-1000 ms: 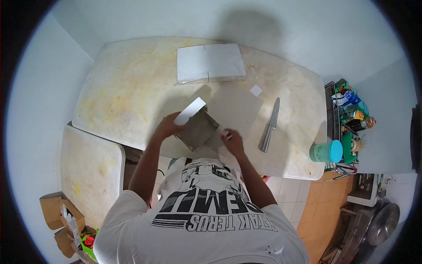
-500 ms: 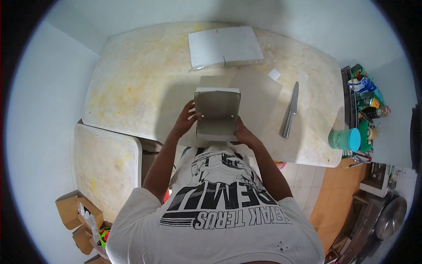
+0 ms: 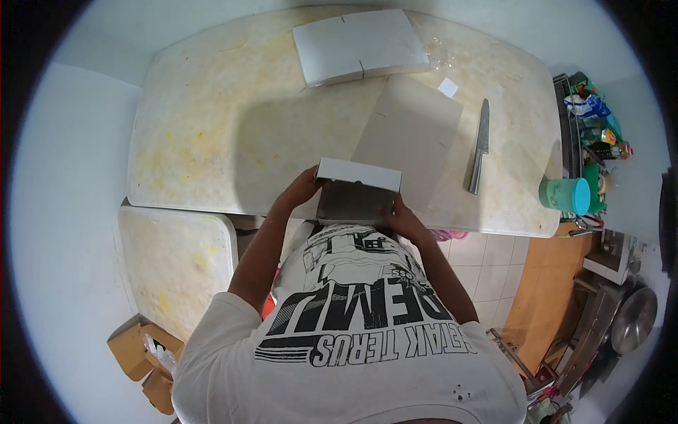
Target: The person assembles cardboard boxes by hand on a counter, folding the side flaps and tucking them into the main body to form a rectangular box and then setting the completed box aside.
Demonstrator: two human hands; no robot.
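Head view | left hand [image 3: 304,188] grasping white box [image 3: 359,174], left side | right hand [image 3: 404,216] grasping right side

the box [image 3: 359,173] is between the hands [image 3: 304,188], left of the knife [image 3: 480,147].

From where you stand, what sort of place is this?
Likely a home kitchen: a knife lies on the stained table, a metal pan sits at far right, and packets crowd a dark rack.

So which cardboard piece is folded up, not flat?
The piece held between left hand and right hand, white wall raised; the grey sheet and white stack lie flat.
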